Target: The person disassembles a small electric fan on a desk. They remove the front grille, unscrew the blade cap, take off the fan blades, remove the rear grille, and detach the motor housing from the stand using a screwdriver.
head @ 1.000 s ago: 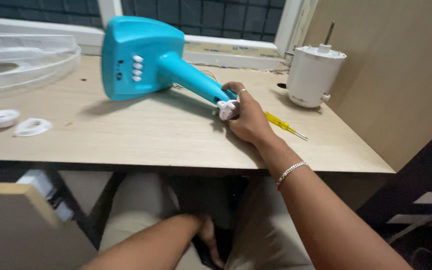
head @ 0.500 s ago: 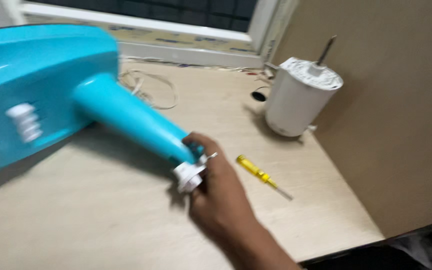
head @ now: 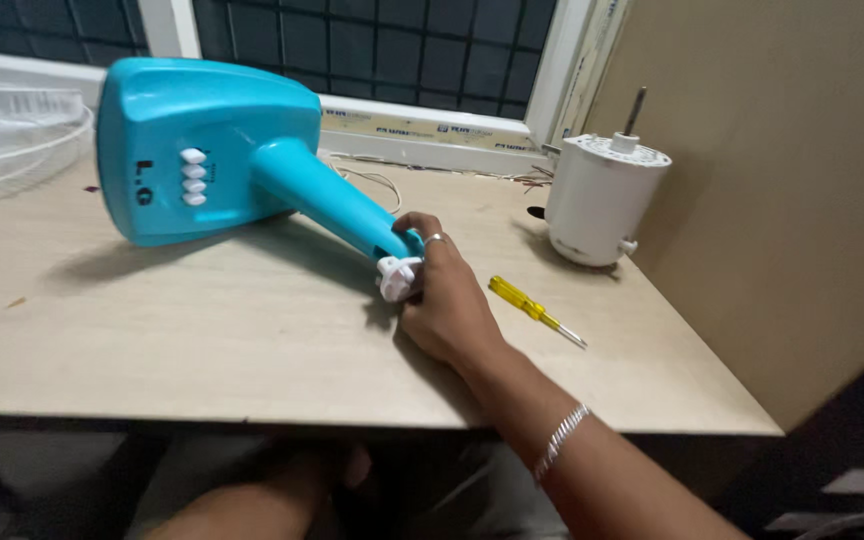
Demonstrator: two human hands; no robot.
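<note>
Dark window panes and a brown panel bounded the pale wooden tabletop. Largest on it, the turquoise fan base lay on its side, its face with 4 white buttons turned toward the camera and its tapered neck sloping down to the right. A white motor housing with an upright shaft stood well apart near the panel; a white wire guard lay at the far left. The right hand closed its grip round the neck's end, fingers on the white plastic fitting. The left hand, below the tabletop edge, showed too little for its grip to be told. A yellow screwdriver lay just beside the right hand. Judged risk: the smooth, rounded base, propped only on one edge, could roll if the neck were twisted, and the small fitting could slip free.
</note>
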